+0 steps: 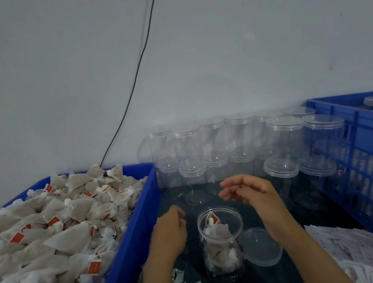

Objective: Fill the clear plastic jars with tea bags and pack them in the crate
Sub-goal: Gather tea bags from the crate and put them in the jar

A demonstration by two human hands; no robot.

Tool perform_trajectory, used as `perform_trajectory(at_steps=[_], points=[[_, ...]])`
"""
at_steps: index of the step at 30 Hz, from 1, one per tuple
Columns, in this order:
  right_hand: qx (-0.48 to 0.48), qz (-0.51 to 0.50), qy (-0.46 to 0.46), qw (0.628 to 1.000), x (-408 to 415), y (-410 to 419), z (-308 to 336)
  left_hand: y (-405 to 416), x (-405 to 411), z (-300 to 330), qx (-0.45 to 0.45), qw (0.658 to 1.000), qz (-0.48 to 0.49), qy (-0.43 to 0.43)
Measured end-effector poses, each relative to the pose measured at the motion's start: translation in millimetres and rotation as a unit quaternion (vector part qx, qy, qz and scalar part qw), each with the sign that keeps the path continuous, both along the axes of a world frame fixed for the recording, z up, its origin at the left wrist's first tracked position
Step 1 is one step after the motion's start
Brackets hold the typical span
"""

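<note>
- An open jar (221, 238) is standing on the dark table (271, 282), right in front of the person.
- It is already holding some tea bags (216, 237), maybe half full. One red tag is poking up near the rim.
- Its lid (260, 246) is lying flat just beside it, on the right.
- The left hand (170, 233) is hovering just left of the jar. Its fingers are curling inward. I cannot tell if it is holding a bag.
- The right hand (246, 188) is hanging above and behind the jar with loose fingers, gripping nothing.
- A big blue bin (123, 244) on the left is holding a heap of bags (49, 236).
- Many empty jars (206, 152) are waiting in stacked rows by the wall, lids on.
- The blue crate (367, 161) is sitting on the right. Some jar lids are showing inside it at the far corner.
- The bags are looking soft, light and squashy. I think a gentle pinch on the cloth or the string is enough.
- The jar is looking light, thin and smooth, so it may tip or slide. I think holding it around the middle is best.
- The lid is looking thin, so taking it by the edge should be working well.
</note>
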State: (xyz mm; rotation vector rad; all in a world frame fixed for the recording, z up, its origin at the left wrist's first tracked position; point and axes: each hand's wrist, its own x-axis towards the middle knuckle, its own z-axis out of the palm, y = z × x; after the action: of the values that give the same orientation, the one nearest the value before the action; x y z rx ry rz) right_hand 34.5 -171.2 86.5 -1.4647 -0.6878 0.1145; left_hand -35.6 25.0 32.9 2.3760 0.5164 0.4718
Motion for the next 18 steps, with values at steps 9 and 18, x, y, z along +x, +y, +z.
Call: perform_trajectory(at_steps=[9, 18], points=[[-0.01, -0.134, 0.199, 0.971, 4.1, -28.6, -64.4, 0.7, -6.4, -50.6, 0.103, 0.989, 0.088, 0.06], [-0.03, -0.133, 0.111, 0.985, -8.3, -24.2, -90.5, -2.4, -9.8, -49.1, 0.012, 0.99, 0.136, -0.02]])
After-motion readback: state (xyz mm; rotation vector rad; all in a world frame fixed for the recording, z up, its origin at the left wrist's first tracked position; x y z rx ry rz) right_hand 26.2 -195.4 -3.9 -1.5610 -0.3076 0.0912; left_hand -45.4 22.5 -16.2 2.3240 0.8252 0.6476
